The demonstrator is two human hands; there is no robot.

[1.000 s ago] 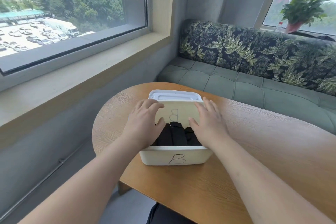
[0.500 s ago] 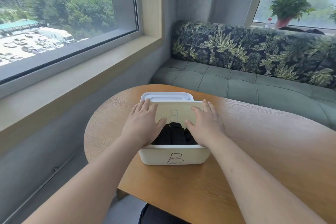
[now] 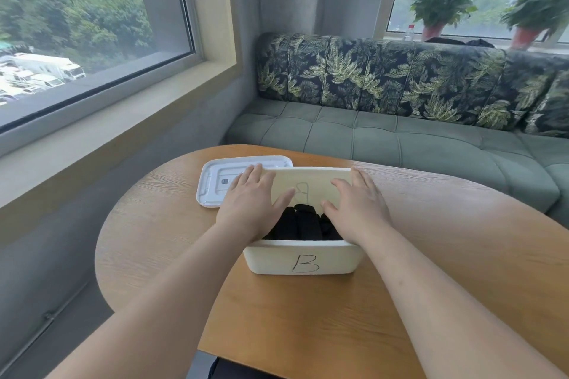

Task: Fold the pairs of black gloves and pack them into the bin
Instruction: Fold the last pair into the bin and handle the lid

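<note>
A white bin (image 3: 303, 258) marked "B" on its near wall stands on the wooden table (image 3: 431, 240). Folded black gloves (image 3: 303, 224) fill its inside, seen between my hands. My left hand (image 3: 251, 203) lies flat over the bin's left side, fingers straight and reaching toward the far rim. My right hand (image 3: 357, 204) lies flat over the right side in the same way. Both hands hide the outer parts of the gloves. Whether the palms touch the gloves is hidden.
The bin's white lid (image 3: 215, 181) lies upside down on the table behind and left of the bin. A green sofa (image 3: 400, 138) runs beyond the table's far edge. A window sill (image 3: 107, 132) is on the left, and potted plants (image 3: 440, 6) stand on the far sill.
The camera view has shifted, so the lid now shows to the left behind the bin. Both hands stay flat over the bin in much the same place.
</note>
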